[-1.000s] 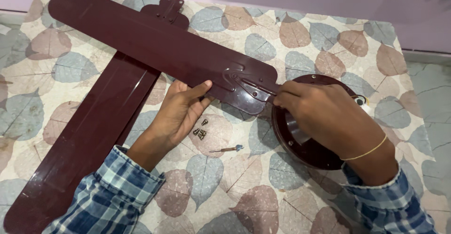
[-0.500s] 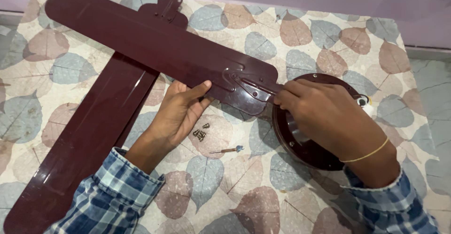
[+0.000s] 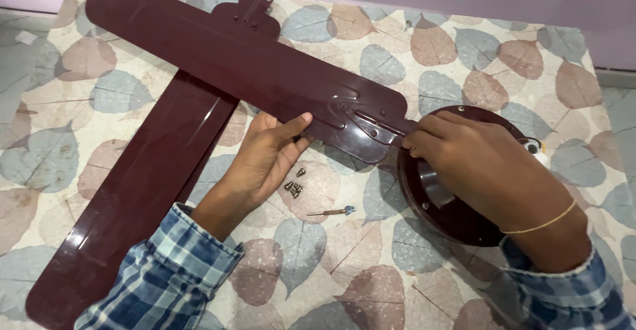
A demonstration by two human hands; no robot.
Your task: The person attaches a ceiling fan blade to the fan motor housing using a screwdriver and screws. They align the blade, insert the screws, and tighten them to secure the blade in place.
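A dark maroon fan blade (image 3: pixel 225 58) lies slanted across the leaf-patterned cloth, its metal bracket end (image 3: pixel 371 128) reaching the round maroon fan motor body (image 3: pixel 450 217). My left hand (image 3: pixel 268 158) grips the blade's near edge from underneath, thumb on top. My right hand (image 3: pixel 464 161) rests over the motor, fingertips pinched at the bracket tip; what they hold is hidden. A second maroon blade (image 3: pixel 139 191) lies beneath the first, pointing toward the lower left.
A few small loose screws (image 3: pixel 293 185) and a short screwdriver bit with a blue tip (image 3: pixel 332 211) lie on the cloth (image 3: pixel 318 264) between my hands. A pale purple wall runs along the back. Tiled floor shows at the right.
Both hands and the blade stay almost where they were; the view has only shifted slightly.
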